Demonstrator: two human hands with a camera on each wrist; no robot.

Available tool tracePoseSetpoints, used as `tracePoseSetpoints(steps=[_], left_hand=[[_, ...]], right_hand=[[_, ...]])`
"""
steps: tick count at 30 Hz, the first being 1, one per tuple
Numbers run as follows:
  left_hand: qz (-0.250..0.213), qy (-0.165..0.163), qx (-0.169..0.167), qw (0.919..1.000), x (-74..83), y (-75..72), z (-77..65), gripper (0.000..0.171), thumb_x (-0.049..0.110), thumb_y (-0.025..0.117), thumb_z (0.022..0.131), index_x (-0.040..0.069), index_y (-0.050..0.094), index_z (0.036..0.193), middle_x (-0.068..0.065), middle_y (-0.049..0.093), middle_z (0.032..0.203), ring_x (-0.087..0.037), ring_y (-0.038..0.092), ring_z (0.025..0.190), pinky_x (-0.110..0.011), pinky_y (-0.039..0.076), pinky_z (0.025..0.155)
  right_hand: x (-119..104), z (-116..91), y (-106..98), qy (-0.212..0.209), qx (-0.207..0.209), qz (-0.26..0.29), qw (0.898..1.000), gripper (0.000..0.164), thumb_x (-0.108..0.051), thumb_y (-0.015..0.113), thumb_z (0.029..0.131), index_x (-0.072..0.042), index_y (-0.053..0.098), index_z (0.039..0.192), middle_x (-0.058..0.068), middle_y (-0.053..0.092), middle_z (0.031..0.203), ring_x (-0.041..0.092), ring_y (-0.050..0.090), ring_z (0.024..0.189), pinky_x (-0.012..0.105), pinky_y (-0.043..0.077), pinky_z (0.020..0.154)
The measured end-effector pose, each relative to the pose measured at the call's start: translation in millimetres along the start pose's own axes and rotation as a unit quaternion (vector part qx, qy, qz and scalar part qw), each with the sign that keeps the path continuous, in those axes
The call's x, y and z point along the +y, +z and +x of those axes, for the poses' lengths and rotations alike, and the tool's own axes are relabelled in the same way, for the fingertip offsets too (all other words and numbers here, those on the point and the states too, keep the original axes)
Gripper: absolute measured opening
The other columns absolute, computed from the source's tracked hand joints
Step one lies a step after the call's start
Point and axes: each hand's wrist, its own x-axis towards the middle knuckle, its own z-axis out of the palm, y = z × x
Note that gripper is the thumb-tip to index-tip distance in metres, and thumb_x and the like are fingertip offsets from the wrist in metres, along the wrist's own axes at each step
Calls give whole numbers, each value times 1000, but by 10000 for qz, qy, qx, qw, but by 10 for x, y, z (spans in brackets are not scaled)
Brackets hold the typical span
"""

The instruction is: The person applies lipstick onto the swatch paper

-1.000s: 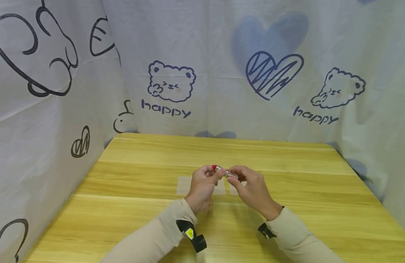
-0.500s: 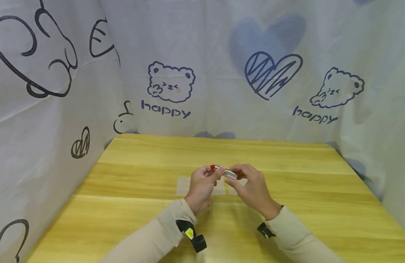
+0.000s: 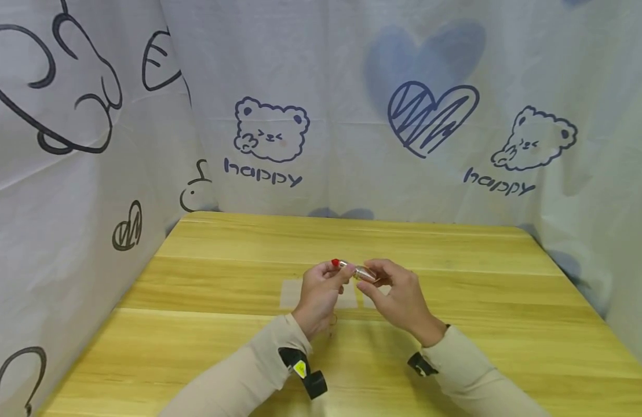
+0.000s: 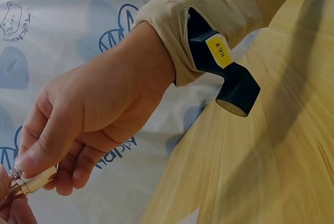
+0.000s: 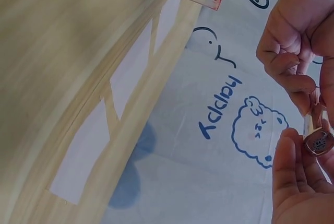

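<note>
Over the smooth, stripy wood table (image 3: pixel 222 347), your left hand (image 3: pixel 321 298) and right hand (image 3: pixel 401 298) have stayed close together, both pinching the one lipstick (image 3: pixel 365 274) between them, with flat white paper (image 3: pixel 290 294) lying behind. The lipstick's shiny, rosy-gold tube has turned a bit by your right fingers, so it seems you are twisting it. Its smooth red tip (image 3: pixel 335 263) pokes out, bare, past your left thumb.

"happy" (image 3: pixel 263 172) stands repeatedly on the white backdrop (image 3: pixel 347 179), while the yellow label (image 4: pixel 219 50) on a black wrist mount (image 4: pixel 239 87) is hard to read
</note>
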Motion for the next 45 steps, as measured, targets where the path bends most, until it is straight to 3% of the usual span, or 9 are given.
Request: tracePoseSetpoints(steps=[7, 16, 25, 33, 37, 42, 45], left_hand=[[192, 32, 154, 9997, -51, -29, 2, 26, 23, 74, 87, 0, 63, 95, -3, 64, 83, -14, 55, 75, -26, 44, 66], [650, -59, -310, 9974, -21, -104, 97, 30, 23, 71, 91, -1, 63, 106, -7, 67, 100, -18, 62, 89, -36, 52, 78], [1253, -302, -779, 9886, 8, -328, 175, 45, 24, 65, 95, -3, 53, 130, -15, 61, 121, -34, 57, 110, -44, 50, 88], [1661, -277, -850, 9821, 11, -528, 225, 43, 21, 61, 98, -4, 50, 132, -18, 57, 123, -37, 55, 115, -47, 49, 92], [2093, -211, -809, 9743, 14, -611, 258, 43, 19, 62, 97, -3, 51, 132, -19, 56, 126, -35, 56, 115, -44, 50, 92], [2976, -242, -727, 9516, 6, -755, 295, 46, 22, 65, 95, 1, 52, 134, -16, 53, 135, -33, 51, 122, -46, 44, 98], [3239, -341, -829, 9418, -6, -849, 323, 49, 19, 65, 94, 2, 49, 138, -16, 49, 140, -34, 48, 127, -48, 43, 98]], right_hand=[[17, -21, 31, 122, -216, 124, 9996, 23, 0, 74, 84, 1, 65, 105, 7, 68, 88, 16, 67, 75, 26, 56, 63], [55, 66, 13, 473, -357, 171, 9981, 20, -1, 73, 85, 1, 64, 103, 7, 67, 87, 18, 67, 76, 27, 57, 65], [99, 166, 43, 904, -330, 336, 9948, 20, -2, 74, 85, 0, 65, 102, 7, 68, 88, 20, 68, 78, 28, 57, 67], [176, 232, 106, 1143, -482, 329, 9917, 19, -4, 73, 86, 0, 65, 103, 9, 69, 91, 21, 68, 80, 29, 57, 68], [208, 256, 143, 1281, -556, 392, 9894, 20, -3, 73, 85, 1, 65, 102, 11, 69, 92, 21, 67, 79, 32, 57, 69], [237, 260, 215, 1679, -804, 423, 9816, 19, -5, 74, 86, -1, 65, 102, 9, 69, 92, 19, 66, 80, 30, 56, 72], [252, 266, 254, 1834, -926, 388, 9779, 18, -8, 73, 86, -3, 65, 102, 6, 68, 90, 18, 66, 81, 29, 56, 72]])
